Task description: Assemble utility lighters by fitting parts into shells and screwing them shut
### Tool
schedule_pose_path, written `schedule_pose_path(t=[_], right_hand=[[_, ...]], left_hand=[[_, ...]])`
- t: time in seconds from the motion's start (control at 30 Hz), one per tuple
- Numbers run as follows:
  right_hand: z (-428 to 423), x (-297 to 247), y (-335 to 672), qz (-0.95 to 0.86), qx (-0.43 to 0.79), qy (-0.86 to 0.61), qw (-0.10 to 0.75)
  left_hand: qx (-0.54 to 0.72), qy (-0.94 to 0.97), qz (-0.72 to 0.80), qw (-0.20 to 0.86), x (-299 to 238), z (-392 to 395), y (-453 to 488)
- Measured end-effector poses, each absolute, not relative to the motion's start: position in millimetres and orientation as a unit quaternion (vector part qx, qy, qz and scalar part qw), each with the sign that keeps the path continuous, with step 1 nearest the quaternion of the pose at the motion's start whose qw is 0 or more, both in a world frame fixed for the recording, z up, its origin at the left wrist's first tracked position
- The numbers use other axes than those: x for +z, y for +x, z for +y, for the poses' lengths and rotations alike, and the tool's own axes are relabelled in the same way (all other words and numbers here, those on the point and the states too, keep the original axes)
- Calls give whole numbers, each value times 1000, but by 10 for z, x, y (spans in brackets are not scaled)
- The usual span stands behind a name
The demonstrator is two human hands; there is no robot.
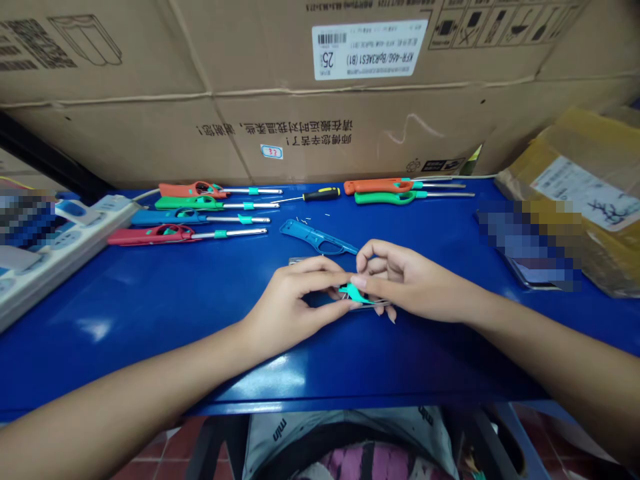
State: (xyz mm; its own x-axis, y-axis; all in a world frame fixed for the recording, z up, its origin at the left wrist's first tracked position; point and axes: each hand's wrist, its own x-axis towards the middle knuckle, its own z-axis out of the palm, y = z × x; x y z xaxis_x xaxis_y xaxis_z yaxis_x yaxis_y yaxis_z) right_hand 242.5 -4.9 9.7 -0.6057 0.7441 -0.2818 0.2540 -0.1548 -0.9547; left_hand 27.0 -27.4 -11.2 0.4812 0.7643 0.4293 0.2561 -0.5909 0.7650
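Note:
Over the middle of the blue table, my left hand point(295, 290) and my right hand point(400, 273) meet around a partly hidden lighter assembly. A teal trigger point(356, 293) shows between my fingers, with thin wire-like parts beside it. My left thumb and fingers pinch the assembly from the left. My right thumb presses on the trigger, with the other right fingers curled behind and beneath. Just beyond my hands lies a blue lighter casing half point(320, 238), its tip close to my right fingers. Small loose screws point(306, 219) are scattered past it.
Several long-nosed lighters, including a red one point(150, 235), lie in rows at the left. An orange lighter point(375, 186) and a green lighter point(385, 198) lie back right. A screwdriver point(321, 194) sits between them. A power strip point(65, 247) and a yellow-brown package point(585, 193) flank the table.

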Motion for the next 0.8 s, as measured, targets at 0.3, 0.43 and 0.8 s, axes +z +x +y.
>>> schedule_pose_path(t=[0.3, 0.43, 0.8], right_hand=[[-36, 99, 2442, -634, 628, -418, 169], [-35, 120, 2447, -629, 631, -418, 177], [-13, 135, 2471, -619, 652, -401, 175]], left_hand=[[406, 770, 347, 349, -140, -275, 270], [414, 773, 346, 334, -132, -278, 271], [431, 733, 345, 398, -110, -297, 284]])
